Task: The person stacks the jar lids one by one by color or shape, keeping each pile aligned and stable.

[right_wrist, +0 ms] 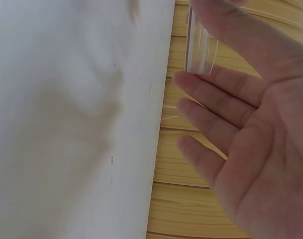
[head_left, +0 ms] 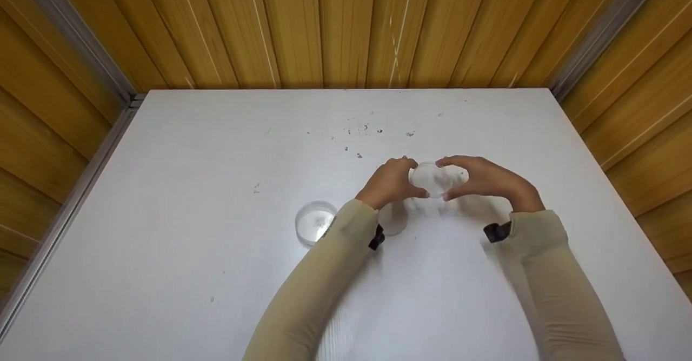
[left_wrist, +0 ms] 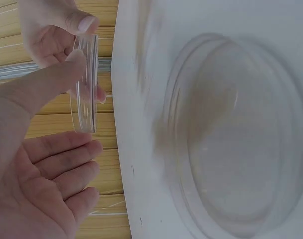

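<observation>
Both hands hold a clear round petri dish between them, raised over the white table. My left hand grips its left side, with the thumb at the near edge and fingertips at the far edge. On the opposite side my right hand pinches the rim between thumb and forefinger. In the left wrist view the petri dish appears edge-on, its thin layered walls showing. The right wrist view shows the right hand's other fingers spread below the dish.
A clear round dish lies on the white table, left of the left forearm, which overlaps its edge. A second clear round piece lies beneath the left wrist. Small dark marks dot the tabletop, and yellow wood-patterned panels stand behind it.
</observation>
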The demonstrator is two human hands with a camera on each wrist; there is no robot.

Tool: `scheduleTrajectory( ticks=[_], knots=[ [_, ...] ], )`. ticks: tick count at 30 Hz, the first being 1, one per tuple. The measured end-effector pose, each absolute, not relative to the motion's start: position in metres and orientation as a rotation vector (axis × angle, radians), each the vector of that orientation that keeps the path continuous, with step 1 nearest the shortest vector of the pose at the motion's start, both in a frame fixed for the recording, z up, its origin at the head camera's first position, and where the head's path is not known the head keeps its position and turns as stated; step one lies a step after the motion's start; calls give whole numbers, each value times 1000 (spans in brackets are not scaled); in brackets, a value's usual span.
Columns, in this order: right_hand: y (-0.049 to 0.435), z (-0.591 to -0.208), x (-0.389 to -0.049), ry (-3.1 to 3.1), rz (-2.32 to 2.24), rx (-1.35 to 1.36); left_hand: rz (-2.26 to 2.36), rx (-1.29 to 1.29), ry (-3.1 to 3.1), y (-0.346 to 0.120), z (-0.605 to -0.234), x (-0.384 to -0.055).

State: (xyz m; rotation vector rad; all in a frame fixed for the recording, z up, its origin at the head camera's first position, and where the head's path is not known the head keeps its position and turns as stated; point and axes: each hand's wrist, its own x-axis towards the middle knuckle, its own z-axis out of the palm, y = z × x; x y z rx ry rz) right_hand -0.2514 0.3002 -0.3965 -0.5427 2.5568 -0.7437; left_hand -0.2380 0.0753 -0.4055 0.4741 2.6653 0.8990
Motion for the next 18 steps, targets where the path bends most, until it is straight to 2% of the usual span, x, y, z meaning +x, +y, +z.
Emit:
scheduleTrajectory(
  ticks=[18],
  knots=[
    [269,-395,-250,2528,-773,-669,906,546,2702,32,-403,-228]
  ],
)
